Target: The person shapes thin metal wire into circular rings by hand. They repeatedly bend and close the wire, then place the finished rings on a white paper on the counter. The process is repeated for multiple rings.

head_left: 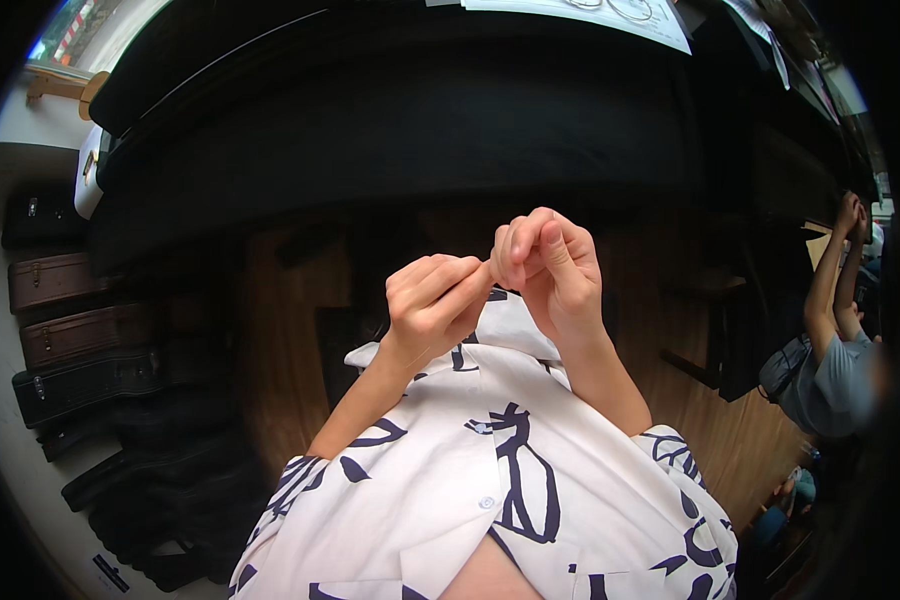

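My left hand (pixel 435 300) and my right hand (pixel 545 265) meet in front of my white shirt (pixel 525 385) with dark line patterns. Both have curled, pinched fingers, and their fingertips are very close or touching. A very fine thread-like line seems to run near my left hand, but I cannot make out what, if anything, either hand holds. Beyond them stretches a large black piece of furniture (pixel 400 120).
Papers (pixel 650 30) with looped thin items lie at the top edge. Several black and brown cases (pixel 80 330) line the left side, below a window (pixel 70 35). At the right, a person (pixel 835 370) in a grey top has both arms raised. Wooden floor (pixel 700 450) shows below.
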The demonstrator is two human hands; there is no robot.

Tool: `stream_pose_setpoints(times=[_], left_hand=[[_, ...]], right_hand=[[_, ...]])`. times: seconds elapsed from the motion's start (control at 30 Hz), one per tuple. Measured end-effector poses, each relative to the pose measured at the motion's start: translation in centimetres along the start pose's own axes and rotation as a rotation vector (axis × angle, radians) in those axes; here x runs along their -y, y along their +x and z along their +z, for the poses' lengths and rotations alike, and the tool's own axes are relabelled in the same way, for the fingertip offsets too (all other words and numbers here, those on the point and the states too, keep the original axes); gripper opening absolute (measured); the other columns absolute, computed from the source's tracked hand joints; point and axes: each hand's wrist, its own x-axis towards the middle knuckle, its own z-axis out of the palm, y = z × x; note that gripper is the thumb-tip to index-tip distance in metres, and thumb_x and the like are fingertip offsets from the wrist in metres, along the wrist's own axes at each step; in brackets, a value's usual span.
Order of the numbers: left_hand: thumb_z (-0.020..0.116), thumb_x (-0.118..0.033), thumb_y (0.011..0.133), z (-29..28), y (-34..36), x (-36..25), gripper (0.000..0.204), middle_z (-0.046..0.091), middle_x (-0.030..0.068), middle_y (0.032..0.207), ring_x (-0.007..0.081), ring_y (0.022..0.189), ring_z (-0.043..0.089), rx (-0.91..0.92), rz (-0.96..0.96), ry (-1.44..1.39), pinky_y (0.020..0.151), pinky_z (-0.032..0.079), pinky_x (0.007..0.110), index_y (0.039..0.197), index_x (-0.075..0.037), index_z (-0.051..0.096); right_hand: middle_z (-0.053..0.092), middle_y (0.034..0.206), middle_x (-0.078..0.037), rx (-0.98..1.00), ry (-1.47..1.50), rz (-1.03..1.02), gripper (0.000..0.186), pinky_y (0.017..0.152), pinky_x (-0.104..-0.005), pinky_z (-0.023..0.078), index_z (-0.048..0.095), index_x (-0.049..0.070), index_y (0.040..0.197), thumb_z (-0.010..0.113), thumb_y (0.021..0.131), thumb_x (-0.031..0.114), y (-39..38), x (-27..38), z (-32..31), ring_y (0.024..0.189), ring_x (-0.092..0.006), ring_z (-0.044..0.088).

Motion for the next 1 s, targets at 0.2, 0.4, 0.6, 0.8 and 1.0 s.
stream_pose_setpoints(times=[0.2,0.4,0.6,0.8,1.0], left_hand=[[0.079,0.007,0.065,1.0,1.1,-0.9,0.02,0.065,0.0071,0.073,0.0194,0.059,0.064,0.044,0.012,-0.111,0.05,0.05,0.025,0.082,-0.002,0.073],[0.079,0.003,0.076,-0.3,1.9,-1.5,0.013,0.068,0.0067,0.08,0.013,0.066,0.063,0.119,-0.349,-0.384,0.055,0.048,0.021,0.087,-0.002,0.075],[0.074,0.005,0.081,0.3,0.7,-0.6,0.009,0.068,0.008,0.086,0.0107,0.07,0.064,0.098,-0.649,-0.821,0.059,0.05,0.02,0.089,0.001,0.075],[0.072,0.0,0.087,0.7,0.1,-0.1,0.006,0.064,0.0078,0.088,0.0103,0.071,0.062,0.205,-0.683,-0.896,0.061,0.049,0.02,0.093,0.002,0.072],[0.069,-0.002,0.088,0.4,-0.3,-0.3,0.007,0.062,0.0046,0.084,0.0092,0.075,0.062,0.308,-0.962,-0.929,0.07,0.054,0.023,0.09,0.001,0.063]], right_hand=[[0.069,0.086,-0.01,-0.199,-0.383,-0.046,0.037,0.075,-0.0262,0.055,0.067,-0.003,0.098,0.044,0.107,0.024,-0.6,0.1,-1.6,0.081,-0.0156,0.067],[0.065,0.068,-0.007,0.084,-0.699,0.14,0.033,0.055,-0.0255,0.044,0.069,0.0,0.085,0.048,0.103,0.017,-2.1,1.4,-2.9,0.058,-0.0125,0.055],[0.061,0.064,-0.008,0.318,-0.684,0.238,0.035,0.054,-0.0302,0.042,0.069,0.003,0.08,0.049,0.1,0.021,-3.2,1.4,-3.6,0.054,-0.0183,0.053],[0.057,0.06,-0.006,0.408,-0.644,0.276,0.031,0.054,-0.031,0.041,0.072,0.004,0.084,0.05,0.098,0.02,-4.1,1.0,-3.8,0.053,-0.0183,0.054],[0.051,0.052,-0.002,0.416,-0.588,0.268,0.037,0.046,-0.0265,0.037,0.075,0.002,0.089,0.049,0.1,0.026,-5.2,-0.2,-3.6,0.044,-0.0109,0.048]])
